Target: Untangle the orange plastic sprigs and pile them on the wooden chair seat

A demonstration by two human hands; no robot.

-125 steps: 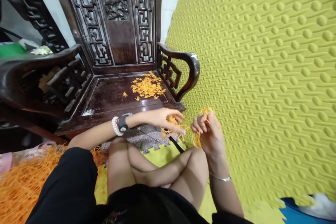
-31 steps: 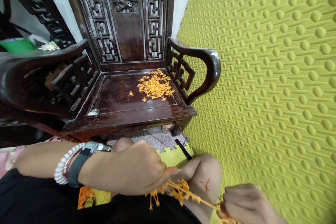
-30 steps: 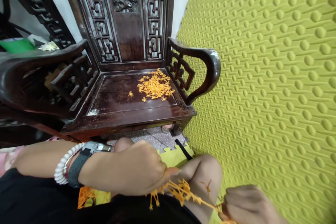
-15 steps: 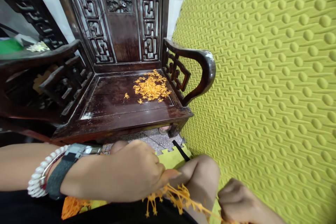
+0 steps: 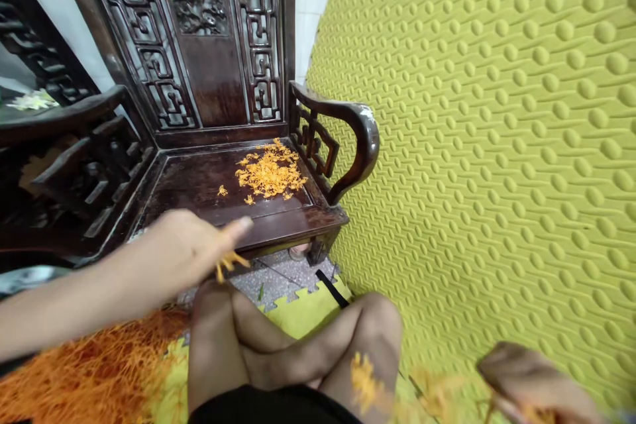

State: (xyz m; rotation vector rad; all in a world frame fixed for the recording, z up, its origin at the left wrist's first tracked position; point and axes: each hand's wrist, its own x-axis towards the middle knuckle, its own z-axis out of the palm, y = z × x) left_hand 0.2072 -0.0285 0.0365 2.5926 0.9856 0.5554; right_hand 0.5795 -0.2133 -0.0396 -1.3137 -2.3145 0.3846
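Note:
My left hand reaches in front of the wooden seat, closed, its thumb pointing right. A small orange spindly plastic piece sticks out below its fingers. At the lower right my right hand is closed and blurred by motion. Orange spindly plastic pieces, apparently strung together, trail from it over my knee. On the dark wooden chair lies a heap of small orange spider-like pieces, with a few loose ones in front. A large tangled orange pile lies at the lower left, below my left forearm.
My crossed legs are in the lower middle, over yellow interlocking floor matting. A bumpy yellow mat covers the right side. The chair's carved armrest sticks out beside it. A black strip lies near the chair leg.
My left hand has swung left and up, away from the orange strand, uncovering my legs and the orange pile. My right hand has moved right with its pieces. The view has shifted slightly.

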